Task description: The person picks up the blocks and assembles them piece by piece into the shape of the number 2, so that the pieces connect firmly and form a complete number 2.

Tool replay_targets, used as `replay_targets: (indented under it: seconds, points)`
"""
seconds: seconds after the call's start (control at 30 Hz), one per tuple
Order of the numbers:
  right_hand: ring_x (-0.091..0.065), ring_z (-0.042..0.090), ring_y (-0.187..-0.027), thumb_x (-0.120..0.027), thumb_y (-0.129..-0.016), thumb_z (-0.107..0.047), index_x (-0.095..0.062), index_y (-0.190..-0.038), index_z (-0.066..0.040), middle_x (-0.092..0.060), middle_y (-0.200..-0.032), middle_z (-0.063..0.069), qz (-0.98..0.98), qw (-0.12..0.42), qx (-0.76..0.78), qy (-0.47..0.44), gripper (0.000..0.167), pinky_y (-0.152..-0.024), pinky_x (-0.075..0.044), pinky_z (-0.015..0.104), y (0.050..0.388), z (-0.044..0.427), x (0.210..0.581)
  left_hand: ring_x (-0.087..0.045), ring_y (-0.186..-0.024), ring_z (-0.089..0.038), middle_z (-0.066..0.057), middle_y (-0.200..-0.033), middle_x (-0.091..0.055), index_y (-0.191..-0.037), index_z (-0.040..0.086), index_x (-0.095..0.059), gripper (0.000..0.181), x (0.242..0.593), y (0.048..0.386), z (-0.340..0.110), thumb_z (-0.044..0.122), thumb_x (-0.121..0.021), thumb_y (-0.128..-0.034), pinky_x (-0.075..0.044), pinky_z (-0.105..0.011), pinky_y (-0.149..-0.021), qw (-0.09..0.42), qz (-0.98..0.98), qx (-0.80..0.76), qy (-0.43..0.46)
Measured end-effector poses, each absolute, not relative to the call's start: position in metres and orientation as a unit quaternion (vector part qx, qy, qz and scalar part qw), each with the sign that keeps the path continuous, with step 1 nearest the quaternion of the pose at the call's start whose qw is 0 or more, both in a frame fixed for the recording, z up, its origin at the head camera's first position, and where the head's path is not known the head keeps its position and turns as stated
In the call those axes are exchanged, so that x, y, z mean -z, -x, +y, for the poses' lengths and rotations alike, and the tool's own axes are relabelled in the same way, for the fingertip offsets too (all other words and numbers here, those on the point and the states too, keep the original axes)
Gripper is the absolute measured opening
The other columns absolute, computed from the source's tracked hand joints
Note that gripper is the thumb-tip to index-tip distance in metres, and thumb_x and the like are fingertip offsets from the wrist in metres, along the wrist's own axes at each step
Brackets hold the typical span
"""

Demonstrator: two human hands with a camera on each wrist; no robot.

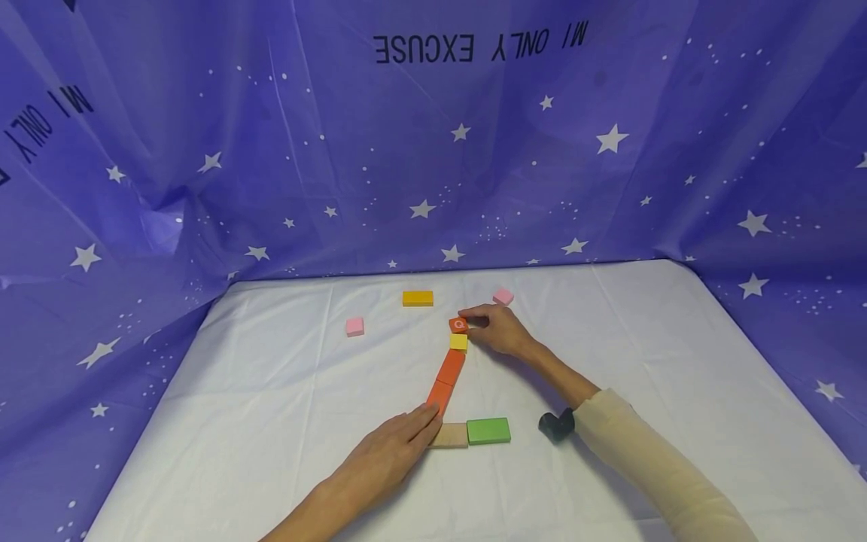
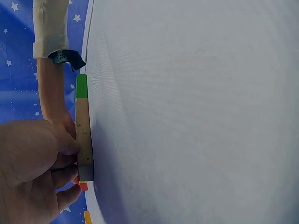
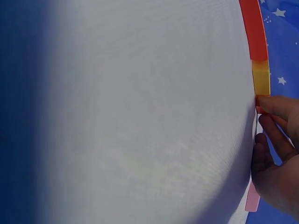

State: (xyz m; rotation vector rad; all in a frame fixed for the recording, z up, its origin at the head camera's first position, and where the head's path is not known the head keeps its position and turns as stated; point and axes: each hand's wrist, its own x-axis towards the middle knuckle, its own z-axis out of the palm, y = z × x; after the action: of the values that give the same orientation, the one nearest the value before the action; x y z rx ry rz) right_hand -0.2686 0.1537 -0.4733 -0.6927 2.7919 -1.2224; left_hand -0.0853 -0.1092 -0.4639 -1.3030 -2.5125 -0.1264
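Right hand [image 1: 500, 328]: thumb and forefinger pinched together on a small red block with a white Q [image 1: 458, 324]; remaining fingers loosely bent.

Red block with a white Q: at the right hand's fingertips, on that hand's left side.

Yellow block [image 1: 458, 342]: just nearer the person than the right hand's fingertips, beside the Q block.

Two orange-red blocks [image 1: 450, 369]: end to end, in a slanting line from the yellow block down to the left hand's fingertips.

Left hand [image 1: 396, 448]: fingers extended and close together, fingertips resting at the near end of the orange-red line and on the wooden block; no grip evident.

Wooden block [image 1: 452, 435]: plain, partly covered by the left hand's fingers, running out to their right.

Green block [image 1: 488, 430]: right of the left hand, end against the wooden block.

Pink block, one of two [image 1: 503, 297]: just beyond the right hand.

Pink block, the other [image 1: 355, 326]: well to the right hand's left.

Amber block [image 1: 418, 299]: beyond and left of the right hand.

Cream sleeve [image 1: 650, 459]: on the right arm, behind the right hand; dark item [image 1: 557, 426] at its cuff, nature unclear.

White cloth [image 1: 271, 452]: beneath both hands.

Purple-blue star-printed curtain [image 1: 379, 165]: beyond both hands.
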Motion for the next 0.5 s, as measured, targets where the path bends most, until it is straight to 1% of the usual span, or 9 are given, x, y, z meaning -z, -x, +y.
replay_targets:
  seconds: [0.5]
  points:
    - [-0.059,0.031,-0.121,-0.073,-0.085,-0.001,-0.069,-0.126,-0.001,-0.067,-0.124,0.015,0.894,0.014,0.383,0.233,0.041,-0.104,-0.045,0.045,0.2683,0.154,0.4712,-0.055,-0.127,-0.024,-0.014,-0.139,-0.057,-0.133,-0.001,-0.061,0.048,0.464,0.0853,-0.1095,0.002,-0.072,-0.086,-0.049,-0.034,-0.1,0.149,-0.878,0.04,0.453]
